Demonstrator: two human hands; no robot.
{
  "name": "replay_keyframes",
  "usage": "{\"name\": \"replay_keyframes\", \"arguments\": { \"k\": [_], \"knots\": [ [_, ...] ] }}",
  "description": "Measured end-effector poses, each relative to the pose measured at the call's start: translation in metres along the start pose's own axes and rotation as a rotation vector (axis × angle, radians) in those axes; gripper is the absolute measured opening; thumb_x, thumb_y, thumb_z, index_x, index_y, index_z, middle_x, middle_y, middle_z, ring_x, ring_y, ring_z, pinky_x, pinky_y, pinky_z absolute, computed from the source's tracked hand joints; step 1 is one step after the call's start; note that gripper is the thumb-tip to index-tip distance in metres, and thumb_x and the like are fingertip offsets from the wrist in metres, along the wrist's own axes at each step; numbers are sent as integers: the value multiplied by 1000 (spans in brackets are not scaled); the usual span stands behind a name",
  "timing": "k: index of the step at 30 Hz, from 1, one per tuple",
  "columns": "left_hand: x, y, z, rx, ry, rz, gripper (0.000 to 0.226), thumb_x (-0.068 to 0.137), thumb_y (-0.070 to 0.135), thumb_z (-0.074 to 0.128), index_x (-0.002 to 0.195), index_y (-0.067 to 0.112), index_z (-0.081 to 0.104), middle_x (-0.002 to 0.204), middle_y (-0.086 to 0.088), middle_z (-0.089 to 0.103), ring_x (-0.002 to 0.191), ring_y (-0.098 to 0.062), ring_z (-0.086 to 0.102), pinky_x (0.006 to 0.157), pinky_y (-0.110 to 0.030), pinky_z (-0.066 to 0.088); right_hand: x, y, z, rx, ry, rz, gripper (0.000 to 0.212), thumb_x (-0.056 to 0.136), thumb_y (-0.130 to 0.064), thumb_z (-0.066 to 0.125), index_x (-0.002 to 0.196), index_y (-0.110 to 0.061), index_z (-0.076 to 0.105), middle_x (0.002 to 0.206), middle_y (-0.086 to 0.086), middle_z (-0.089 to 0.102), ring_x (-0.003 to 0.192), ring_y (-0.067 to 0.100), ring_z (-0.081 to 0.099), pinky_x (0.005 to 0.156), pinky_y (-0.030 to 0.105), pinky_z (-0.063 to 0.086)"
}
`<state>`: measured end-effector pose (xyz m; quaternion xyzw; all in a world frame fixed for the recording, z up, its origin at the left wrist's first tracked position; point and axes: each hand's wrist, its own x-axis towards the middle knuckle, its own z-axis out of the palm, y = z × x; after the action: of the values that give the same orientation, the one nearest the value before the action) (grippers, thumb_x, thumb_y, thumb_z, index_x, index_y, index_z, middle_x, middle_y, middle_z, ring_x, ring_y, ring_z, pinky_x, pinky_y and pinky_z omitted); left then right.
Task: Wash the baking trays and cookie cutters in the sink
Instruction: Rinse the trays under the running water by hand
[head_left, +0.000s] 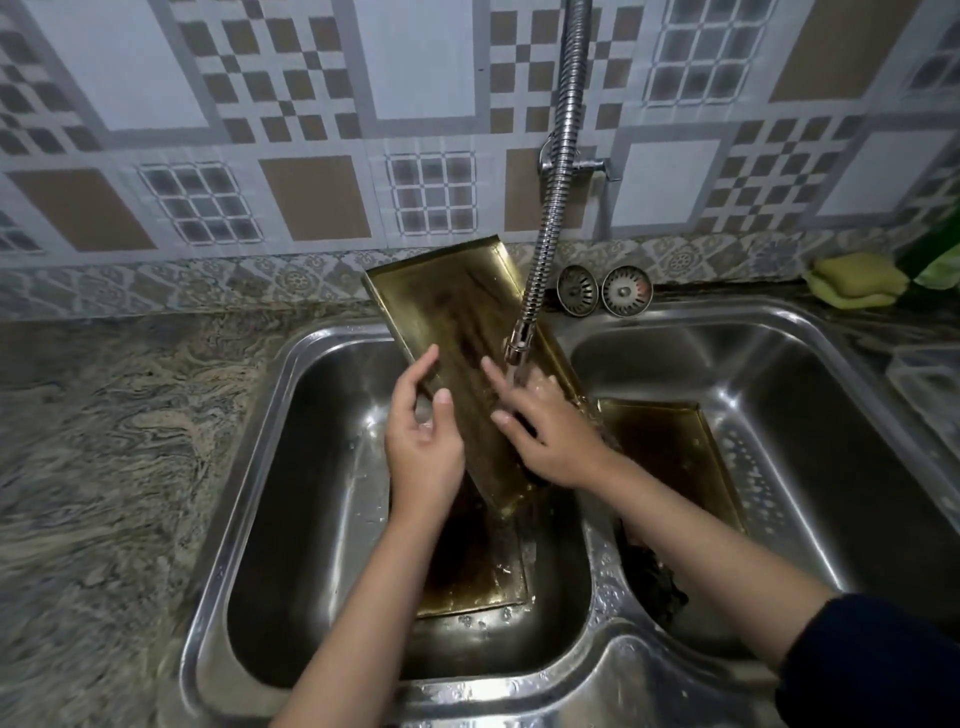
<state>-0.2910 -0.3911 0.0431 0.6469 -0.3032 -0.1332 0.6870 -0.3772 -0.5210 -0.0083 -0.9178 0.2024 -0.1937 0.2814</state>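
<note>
A long brass-coloured baking tray (457, 306) leans tilted over the left sink basin, its far end up against the wall. My left hand (423, 441) grips the tray's left edge, thumb on its inner face. My right hand (545, 431) lies flat on the tray's inner surface with fingers spread, under water running from the flexible tap (519, 348). A second tray (472, 582) lies flat on the floor of the left basin. A third tray (675, 452) rests in the right basin. No cookie cutters are visible.
The steel double sink (597, 670) is set in a marbled granite counter (119, 441). Two round sink strainers (605, 290) stand against the wall behind the right basin. A yellow-green sponge (854, 280) lies at the back right, next to something green.
</note>
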Motion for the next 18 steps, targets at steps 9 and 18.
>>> {"name": "replay_keyframes", "arguments": {
  "k": [9, 18],
  "knots": [
    [5, 3, 1, 17, 35, -30, 36, 94, -3, 47, 126, 10, 53, 125, 5, 56, 105, 18, 52, 89, -2, 38, 5, -25, 3, -18, 3, -82, 55, 99, -43, 29, 150, -31, 11, 157, -12, -5, 143, 3, -6, 113, 52, -1],
    [-4, 7, 9, -8, -14, -62, 34, 93, -3, 48, 123, 12, 55, 107, 25, 57, 94, 21, 55, 77, 1, 41, 18, -18, 3, -34, 14, 63, 61, 99, -34, 27, 153, -17, 5, 157, -3, -7, 146, 15, -3, 117, 55, -3]
  ]
}}
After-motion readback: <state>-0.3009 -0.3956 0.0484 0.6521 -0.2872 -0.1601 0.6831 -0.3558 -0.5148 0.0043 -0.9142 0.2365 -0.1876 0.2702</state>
